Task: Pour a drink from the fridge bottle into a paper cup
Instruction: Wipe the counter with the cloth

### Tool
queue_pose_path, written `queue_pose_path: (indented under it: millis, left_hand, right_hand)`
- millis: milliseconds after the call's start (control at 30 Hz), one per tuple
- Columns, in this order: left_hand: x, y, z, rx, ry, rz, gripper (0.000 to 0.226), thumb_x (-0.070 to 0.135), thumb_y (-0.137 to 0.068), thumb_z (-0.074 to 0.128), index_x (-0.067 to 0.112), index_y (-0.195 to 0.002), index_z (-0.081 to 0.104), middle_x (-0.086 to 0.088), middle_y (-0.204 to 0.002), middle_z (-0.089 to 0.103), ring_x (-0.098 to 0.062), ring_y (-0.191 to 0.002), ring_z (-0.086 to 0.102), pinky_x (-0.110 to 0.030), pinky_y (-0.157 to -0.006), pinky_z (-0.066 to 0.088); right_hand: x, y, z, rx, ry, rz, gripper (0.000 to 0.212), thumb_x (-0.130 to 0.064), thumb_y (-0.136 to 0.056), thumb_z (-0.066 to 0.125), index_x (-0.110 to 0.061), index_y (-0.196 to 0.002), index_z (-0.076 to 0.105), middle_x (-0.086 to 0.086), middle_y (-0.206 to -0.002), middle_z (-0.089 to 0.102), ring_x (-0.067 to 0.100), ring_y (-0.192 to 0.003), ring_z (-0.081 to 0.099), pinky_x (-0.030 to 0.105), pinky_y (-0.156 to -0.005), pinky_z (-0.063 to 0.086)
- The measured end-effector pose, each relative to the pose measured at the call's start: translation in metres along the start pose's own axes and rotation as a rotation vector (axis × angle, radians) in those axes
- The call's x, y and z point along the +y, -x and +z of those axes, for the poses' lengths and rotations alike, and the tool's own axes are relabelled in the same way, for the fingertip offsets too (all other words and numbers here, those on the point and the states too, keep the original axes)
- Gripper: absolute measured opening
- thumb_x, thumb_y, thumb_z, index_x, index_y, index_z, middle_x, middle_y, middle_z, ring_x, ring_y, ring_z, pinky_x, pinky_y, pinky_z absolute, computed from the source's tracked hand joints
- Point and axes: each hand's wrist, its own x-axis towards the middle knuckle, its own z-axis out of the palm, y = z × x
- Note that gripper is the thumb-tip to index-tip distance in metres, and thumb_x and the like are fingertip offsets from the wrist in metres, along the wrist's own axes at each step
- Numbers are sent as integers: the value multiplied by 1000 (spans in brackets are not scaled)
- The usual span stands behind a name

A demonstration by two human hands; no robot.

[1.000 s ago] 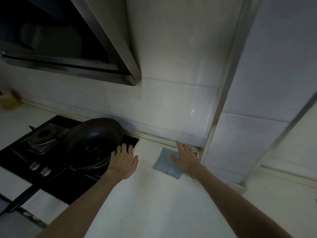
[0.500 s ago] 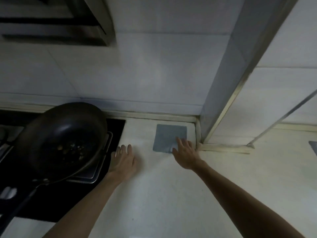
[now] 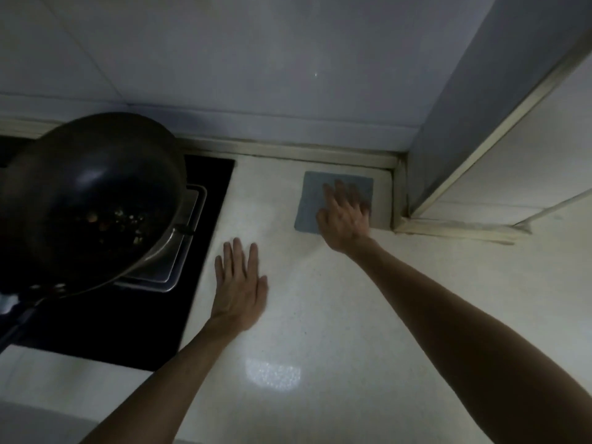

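No bottle and no paper cup are in view. My left hand (image 3: 240,283) lies flat, palm down, fingers apart, on the pale countertop (image 3: 288,331) just right of the black hob. My right hand (image 3: 344,216) rests with spread fingers on a square blue-grey cloth (image 3: 309,200) that lies flat on the counter near the back wall. Neither hand grips anything.
A dark wok (image 3: 93,200) with food scraps sits on the black hob (image 3: 128,328) at left, its handle pointing to the lower left. A tiled wall runs along the back. A wall corner with metal trim (image 3: 448,174) juts out at right, with more counter beyond it.
The view has tilted down from the range hood to the counter. My right hand has slid further onto the cloth. My left hand has stayed flat beside the hob.
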Motion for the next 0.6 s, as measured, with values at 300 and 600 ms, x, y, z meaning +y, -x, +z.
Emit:
queue_pose_path:
  millis: [300, 600]
  left_hand:
    - [-7, -2, 13, 46, 0, 4, 70, 43, -96, 14, 8, -155, 2, -25, -160, -9, -39, -148, -12, -55, -120, 3]
    - [-9, -3, 17, 63, 15, 10, 70, 43, -96, 20, 10, -155, 0, -22, -160, -10, -36, -148, -14, -54, -120, 2]
  right_hand:
    - [-3, -37, 26, -32, 75, -17, 67, -52, -100, 29, -27, -155, 2, 4, -164, -6, 31, -150, -8, 59, -118, 1]
    - [-5, -32, 36, 30, 161, -23, 73, -54, -99, 29, -23, -156, -5, 8, -164, -11, 34, -150, -12, 61, -118, -3]
